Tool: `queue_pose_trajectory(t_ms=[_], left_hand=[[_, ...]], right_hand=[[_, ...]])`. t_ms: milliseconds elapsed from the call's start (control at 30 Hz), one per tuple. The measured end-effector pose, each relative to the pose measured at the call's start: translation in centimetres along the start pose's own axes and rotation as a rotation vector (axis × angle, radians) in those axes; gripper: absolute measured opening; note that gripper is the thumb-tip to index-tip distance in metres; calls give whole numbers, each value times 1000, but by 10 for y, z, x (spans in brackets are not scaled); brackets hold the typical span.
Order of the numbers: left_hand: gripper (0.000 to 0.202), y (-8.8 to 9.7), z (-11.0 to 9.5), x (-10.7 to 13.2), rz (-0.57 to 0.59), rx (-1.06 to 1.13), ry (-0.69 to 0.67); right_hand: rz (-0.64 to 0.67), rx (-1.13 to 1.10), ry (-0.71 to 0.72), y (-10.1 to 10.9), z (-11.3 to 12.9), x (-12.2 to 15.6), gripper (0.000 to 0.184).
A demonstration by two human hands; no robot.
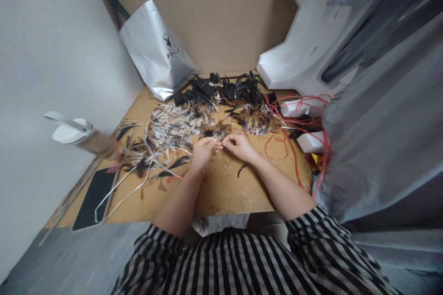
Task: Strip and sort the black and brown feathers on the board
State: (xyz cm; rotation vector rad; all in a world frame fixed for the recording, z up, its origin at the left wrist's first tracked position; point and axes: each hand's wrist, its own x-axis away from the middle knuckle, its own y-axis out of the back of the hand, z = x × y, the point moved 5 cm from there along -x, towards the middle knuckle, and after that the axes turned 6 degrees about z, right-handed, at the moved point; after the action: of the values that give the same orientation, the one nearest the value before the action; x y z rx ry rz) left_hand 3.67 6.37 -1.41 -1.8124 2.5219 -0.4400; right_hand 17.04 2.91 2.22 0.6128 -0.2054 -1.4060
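Note:
Over the middle of the table, my left hand (204, 151) and my right hand (240, 146) meet with their fingertips pinched close together. Whatever sits between the fingers is too small and blurred to name. Just beyond them lie small bunches of brown feathers (259, 120). Black glossy feathers (242, 91) are heaped along the back edge. To the left of these spreads a pile of pale, mottled feathers (175, 122). A single small dark feather (242, 170) rests on the table below my right hand.
A silver bag (155, 50) leans at the back left. A lidded tumbler (83, 136), a dark phone or tablet (95, 199) and white cords (138, 166) lie left. Red cords (294, 147) tangle around white power blocks (309, 142) at right, beside a grey curtain (377, 124).

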Motion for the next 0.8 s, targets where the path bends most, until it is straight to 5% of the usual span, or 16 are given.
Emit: queue_pose_trajectory(t_ms=[200, 400, 633, 800], left_hand=[[22, -2, -7, 6, 7, -222, -162], [17, -11, -1, 11, 226, -512, -252], [23, -26, -1, 21, 493, -412, -136], [25, -27, -10, 23, 472, -213, -87]], right_hand=[[-3, 339, 207, 0, 35, 9, 23], [24, 546, 215, 9, 36, 11, 22], [200, 107, 143, 28, 14, 4, 15], [268, -315, 9, 27, 2, 4, 25]])
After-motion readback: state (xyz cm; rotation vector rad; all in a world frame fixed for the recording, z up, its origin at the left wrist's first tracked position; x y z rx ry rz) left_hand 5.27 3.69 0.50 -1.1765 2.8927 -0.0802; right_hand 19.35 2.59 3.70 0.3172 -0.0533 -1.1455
